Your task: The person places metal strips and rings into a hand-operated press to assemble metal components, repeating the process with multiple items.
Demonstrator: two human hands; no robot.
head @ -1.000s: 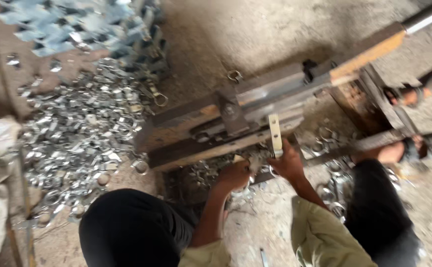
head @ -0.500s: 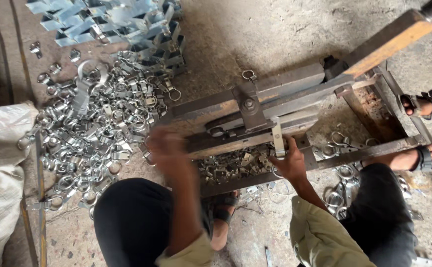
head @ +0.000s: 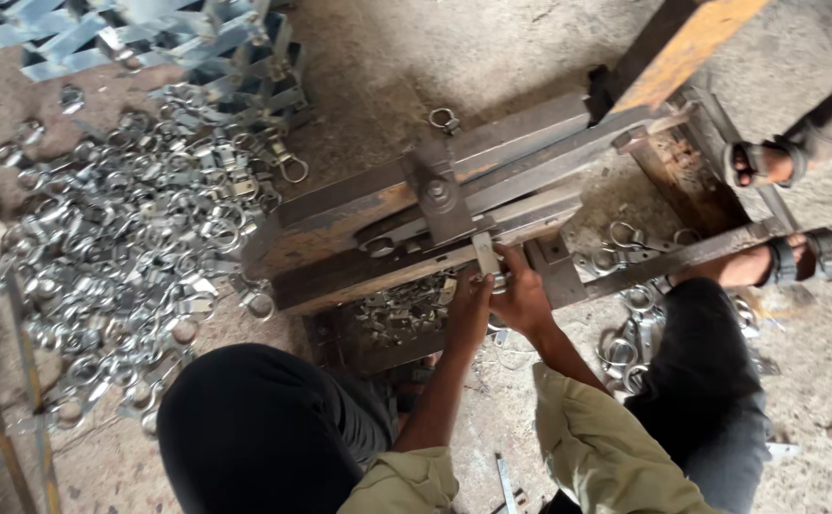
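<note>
Both hands, left (head: 468, 303) and right (head: 520, 297), pinch a metal strip (head: 485, 257) at the press (head: 435, 214); clamps (head: 401, 309) lie heaped just below them.

Press frame (head: 406, 228) on the floor, clamp pile (head: 121, 238) to its left, looser clamps (head: 625, 333) right, both hands (head: 497, 300) at its front edge

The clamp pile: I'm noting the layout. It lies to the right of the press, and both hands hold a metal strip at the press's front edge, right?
Not quite. The head view shows the clamp pile left of the press. Both hands, left and right, do hold the metal strip at its front edge.
</note>
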